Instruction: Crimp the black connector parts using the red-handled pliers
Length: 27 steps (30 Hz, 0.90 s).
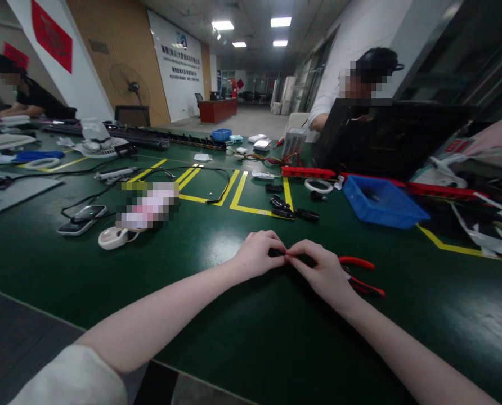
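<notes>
My left hand [257, 253] is closed in a pinch just above the green table [217, 349]. A small black piece [276, 253] shows between its thumb and fingers; its exact kind is too small to tell. My right hand [322, 273] meets it fingertip to fingertip, thumb and forefinger pressed together. Whatever the right fingertips hold is hidden. Beside the right hand lies a pair of pliers with red handles [358, 261], its jaws covered by that hand. Beyond my hands, several small black parts [281, 205] lie around a yellow tape outline.
A blue bin [384, 203] and a roll of white cable [318, 185] lie at the right. To the left are a phone-like device [82, 219] with a cable and a blurred pink item [149, 208]. One person [369, 73] sits behind a large black panel [386, 138], another person [35, 95] far left.
</notes>
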Tool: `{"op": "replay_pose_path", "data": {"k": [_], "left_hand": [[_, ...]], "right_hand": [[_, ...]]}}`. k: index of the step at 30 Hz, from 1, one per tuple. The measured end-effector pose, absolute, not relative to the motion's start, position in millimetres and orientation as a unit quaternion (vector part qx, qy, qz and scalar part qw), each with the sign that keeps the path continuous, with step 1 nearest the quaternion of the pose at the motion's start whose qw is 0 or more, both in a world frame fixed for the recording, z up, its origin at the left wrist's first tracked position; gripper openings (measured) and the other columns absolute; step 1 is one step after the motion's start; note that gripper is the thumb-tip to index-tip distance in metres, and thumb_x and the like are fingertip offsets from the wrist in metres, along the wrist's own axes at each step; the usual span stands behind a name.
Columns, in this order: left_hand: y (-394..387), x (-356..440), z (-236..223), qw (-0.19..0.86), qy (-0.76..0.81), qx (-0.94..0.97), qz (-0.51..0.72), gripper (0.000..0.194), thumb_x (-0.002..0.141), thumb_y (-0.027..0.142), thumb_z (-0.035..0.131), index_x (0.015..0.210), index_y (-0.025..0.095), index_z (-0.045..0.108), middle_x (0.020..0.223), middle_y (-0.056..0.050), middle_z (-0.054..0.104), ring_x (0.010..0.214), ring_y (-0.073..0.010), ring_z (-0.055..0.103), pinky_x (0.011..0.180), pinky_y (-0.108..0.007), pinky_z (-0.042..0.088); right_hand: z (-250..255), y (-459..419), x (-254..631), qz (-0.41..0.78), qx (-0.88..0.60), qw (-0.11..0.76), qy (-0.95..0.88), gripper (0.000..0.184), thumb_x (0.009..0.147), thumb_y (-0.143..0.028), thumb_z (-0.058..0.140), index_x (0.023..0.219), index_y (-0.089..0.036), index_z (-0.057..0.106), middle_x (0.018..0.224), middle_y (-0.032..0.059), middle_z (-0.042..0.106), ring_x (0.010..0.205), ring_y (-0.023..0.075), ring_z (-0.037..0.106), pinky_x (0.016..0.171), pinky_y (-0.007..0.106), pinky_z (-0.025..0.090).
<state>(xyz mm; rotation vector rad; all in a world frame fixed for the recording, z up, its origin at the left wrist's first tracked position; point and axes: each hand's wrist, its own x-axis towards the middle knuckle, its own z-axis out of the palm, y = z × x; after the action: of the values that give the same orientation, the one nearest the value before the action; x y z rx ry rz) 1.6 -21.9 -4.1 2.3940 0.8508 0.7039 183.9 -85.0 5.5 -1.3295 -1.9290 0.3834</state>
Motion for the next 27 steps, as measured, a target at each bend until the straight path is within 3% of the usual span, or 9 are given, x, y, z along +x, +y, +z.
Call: {"op": "replay_pose_path", "data": {"k": [13,20,27], "left_hand": [[-16,2,-12,0.326,0.271,0.854,0.301,0.011,0.084,0.026,0.068,0.091,0.019,0.075,0.096,-0.003,0.065,0.088,-0.0165,0.064,0.085,-0.028,0.05],[-18,1,-4,0.29,0.276,0.873,0.28,0.015,0.087,0.028,0.068,0.099,0.021,0.074,0.098,-0.002,0.063,0.088,-0.0146,0.064,0.082,-0.025,0.05],[-15,0,-1,0.223,0.293,0.901,0.227,0.02,0.093,0.034,0.059,0.107,0.023,0.069,0.111,-0.002,0.061,0.101,-0.0158,0.062,0.089,-0.029,0.048]], "right_hand": [[6,-85,187,0.154,-0.52,0.385,-0.746,0.015,0.087,-0.028,0.057,0.087,-0.023,0.071,0.089,0.005,0.07,0.086,0.0213,0.065,0.08,0.038,0.049],[13,-87,187,0.15,-0.547,0.364,-0.739,0.021,0.087,-0.036,0.054,0.094,-0.024,0.07,0.094,0.0065,0.072,0.089,0.0256,0.067,0.079,0.041,0.053],[-1,-77,196,0.133,-0.556,0.354,-0.74,0.024,0.084,-0.045,0.056,0.087,-0.024,0.069,0.093,0.0066,0.071,0.087,0.0262,0.068,0.077,0.04,0.054]]}}
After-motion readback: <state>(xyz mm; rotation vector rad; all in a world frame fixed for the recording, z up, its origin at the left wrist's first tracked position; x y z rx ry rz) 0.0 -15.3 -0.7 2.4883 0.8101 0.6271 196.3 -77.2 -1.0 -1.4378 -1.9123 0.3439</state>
